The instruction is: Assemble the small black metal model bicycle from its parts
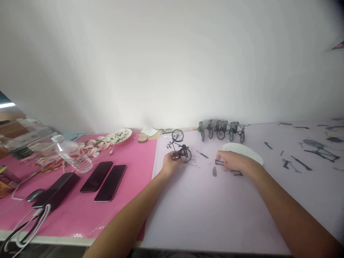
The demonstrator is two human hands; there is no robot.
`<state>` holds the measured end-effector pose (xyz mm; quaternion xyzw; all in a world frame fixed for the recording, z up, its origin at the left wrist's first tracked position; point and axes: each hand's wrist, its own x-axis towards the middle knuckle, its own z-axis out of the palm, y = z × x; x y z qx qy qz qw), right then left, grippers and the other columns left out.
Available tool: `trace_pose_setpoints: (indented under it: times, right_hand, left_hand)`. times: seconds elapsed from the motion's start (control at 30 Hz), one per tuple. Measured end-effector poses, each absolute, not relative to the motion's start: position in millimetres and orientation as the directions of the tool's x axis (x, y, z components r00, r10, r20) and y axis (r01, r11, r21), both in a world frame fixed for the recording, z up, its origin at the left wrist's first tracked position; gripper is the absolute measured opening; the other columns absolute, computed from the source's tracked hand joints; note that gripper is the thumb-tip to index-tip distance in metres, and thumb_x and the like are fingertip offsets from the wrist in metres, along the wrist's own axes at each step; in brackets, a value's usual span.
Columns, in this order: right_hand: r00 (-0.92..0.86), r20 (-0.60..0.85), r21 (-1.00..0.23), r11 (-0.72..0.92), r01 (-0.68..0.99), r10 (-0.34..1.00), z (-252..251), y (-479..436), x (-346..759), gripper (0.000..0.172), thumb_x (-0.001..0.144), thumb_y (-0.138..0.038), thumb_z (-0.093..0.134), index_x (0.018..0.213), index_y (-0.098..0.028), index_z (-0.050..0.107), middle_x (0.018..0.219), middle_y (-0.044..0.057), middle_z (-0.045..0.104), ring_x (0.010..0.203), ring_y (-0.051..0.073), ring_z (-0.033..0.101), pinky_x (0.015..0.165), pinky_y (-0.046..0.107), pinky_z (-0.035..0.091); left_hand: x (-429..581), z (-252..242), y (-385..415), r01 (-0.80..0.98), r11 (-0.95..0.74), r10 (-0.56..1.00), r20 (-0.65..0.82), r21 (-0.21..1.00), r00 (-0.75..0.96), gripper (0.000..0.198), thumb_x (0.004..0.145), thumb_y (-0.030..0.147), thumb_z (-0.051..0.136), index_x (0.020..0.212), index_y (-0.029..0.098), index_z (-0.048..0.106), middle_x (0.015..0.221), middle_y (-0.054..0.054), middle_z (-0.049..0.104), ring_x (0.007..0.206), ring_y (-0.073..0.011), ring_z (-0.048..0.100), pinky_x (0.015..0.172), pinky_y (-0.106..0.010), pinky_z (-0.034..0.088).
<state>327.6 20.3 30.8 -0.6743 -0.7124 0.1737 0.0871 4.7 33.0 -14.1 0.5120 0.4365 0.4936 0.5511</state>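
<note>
In my left hand [171, 163] is a small black model bicycle [183, 149], gripped near its rear wheel and tilted so its front wheel points up and away. My right hand [228, 160] is closed, its fingertips on a small black frame-shaped part [219, 162] at the table surface; whether the part is lifted I cannot tell. A grey flat piece [214, 171] lies just below it, and another black bracket-like part [237, 173] lies under the right wrist. Between the hands rests a thin dark screwdriver-like tool [202, 154].
Several finished-looking model bicycles [221, 129] stand along the wall. A white plate [243, 152] sits behind my right hand. Loose black parts [301, 163] are spread at right. On the pink surface lie two phones [110, 183], a water bottle [72, 154] and a power strip [56, 191].
</note>
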Motion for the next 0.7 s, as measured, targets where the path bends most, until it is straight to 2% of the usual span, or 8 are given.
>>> trace_pose_setpoints:
  times: [0.03, 0.1, 0.2, 0.27, 0.37, 0.47, 0.6, 0.7]
  right_hand:
    - [-0.088, -0.194, -0.354, 0.014, 0.935, 0.977, 32, 20, 325, 0.032, 0.068, -0.021, 0.077, 0.098, -0.026, 0.066, 0.074, 0.002, 0.069, 0.058, 0.023, 0.063, 0.053, 0.033, 0.042]
    - [-0.066, -0.215, -0.309, -0.004, 0.951, 0.974, 38, 19, 317, 0.031, 0.075, -0.024, 0.073, 0.105, -0.026, 0.065, 0.08, 0.003, 0.071, 0.063, 0.023, 0.064, 0.054, 0.033, 0.041]
    - [-0.077, -0.094, -0.251, 0.051, 0.967, 0.993, 45, 18, 300, 0.025, 0.085, -0.033, 0.066, 0.108, -0.025, 0.065, 0.086, 0.004, 0.072, 0.064, 0.023, 0.063, 0.056, 0.032, 0.038]
    - [-0.157, 0.007, -0.29, 0.152, 0.945, 0.988, 47, 16, 286, 0.02, 0.091, -0.038, 0.059, 0.105, -0.026, 0.067, 0.089, 0.004, 0.073, 0.066, 0.021, 0.064, 0.058, 0.031, 0.038]
    - [-0.259, 0.099, -0.326, 0.277, 0.904, 0.961, 40, 11, 262, 0.022, 0.096, -0.039, 0.054, 0.103, -0.026, 0.071, 0.097, 0.004, 0.073, 0.071, 0.019, 0.065, 0.063, 0.03, 0.041]
    - [-0.298, 0.19, -0.345, 0.348, 0.872, 0.936, 26, 9, 242, 0.029, 0.098, -0.036, 0.055, 0.12, -0.027, 0.069, 0.103, 0.005, 0.072, 0.081, 0.02, 0.068, 0.071, 0.03, 0.046]
    - [-0.316, 0.234, -0.327, 0.38, 0.865, 0.92, 9, 12, 226, 0.023, 0.101, -0.032, 0.05, 0.104, -0.025, 0.072, 0.105, 0.006, 0.07, 0.097, 0.022, 0.067, 0.073, 0.03, 0.046]
    - [-0.288, 0.231, -0.32, 0.353, 0.879, 0.929, 3, 16, 224, 0.02, 0.101, -0.03, 0.05, 0.095, -0.024, 0.068, 0.103, 0.006, 0.069, 0.103, 0.024, 0.065, 0.073, 0.03, 0.046]
  left_hand:
    - [4, -12, 34, -0.104, -0.014, 0.994, 0.025, 0.994, 0.107, 0.05, 0.068, 0.034, 0.092, 0.109, 0.012, 0.076, 0.095, -0.012, 0.078, 0.077, -0.0198, 0.072, 0.067, -0.026, 0.053]
    - [1, -10, 36, -0.118, -0.016, 0.999, 0.021, 0.993, 0.048, 0.051, 0.067, 0.033, 0.092, 0.11, 0.012, 0.075, 0.095, -0.012, 0.078, 0.079, -0.0212, 0.073, 0.066, -0.027, 0.053]
    - [-3, -9, 42, -0.125, -0.043, 0.998, 0.036, 0.991, -0.055, 0.05, 0.066, 0.032, 0.093, 0.11, 0.013, 0.075, 0.095, -0.011, 0.078, 0.081, -0.0218, 0.074, 0.067, -0.026, 0.054]
    - [-5, -9, 44, -0.134, -0.06, 0.996, 0.05, 0.989, -0.078, 0.049, 0.066, 0.032, 0.093, 0.108, 0.014, 0.076, 0.095, -0.011, 0.078, 0.08, -0.0211, 0.074, 0.068, -0.026, 0.054]
    - [-5, -8, 43, -0.131, -0.036, 0.998, 0.029, 0.991, -0.054, 0.049, 0.065, 0.031, 0.093, 0.106, 0.012, 0.075, 0.093, -0.011, 0.078, 0.077, -0.0213, 0.073, 0.066, -0.027, 0.054]
    - [-3, -6, 39, -0.118, -0.016, 1.0, 0.013, 0.993, -0.028, 0.049, 0.064, 0.031, 0.093, 0.106, 0.011, 0.075, 0.092, -0.012, 0.078, 0.076, -0.0213, 0.072, 0.065, -0.027, 0.054]
    - [0, -6, 35, -0.121, -0.021, 1.0, 0.021, 0.992, 0.002, 0.048, 0.065, 0.033, 0.092, 0.104, 0.012, 0.075, 0.091, -0.012, 0.078, 0.072, -0.019, 0.07, 0.063, -0.026, 0.053]
    - [2, -11, 35, -0.109, -0.032, 0.999, 0.035, 0.994, 0.025, 0.05, 0.065, 0.035, 0.092, 0.105, 0.012, 0.075, 0.09, -0.011, 0.078, 0.068, -0.017, 0.068, 0.06, -0.025, 0.051]
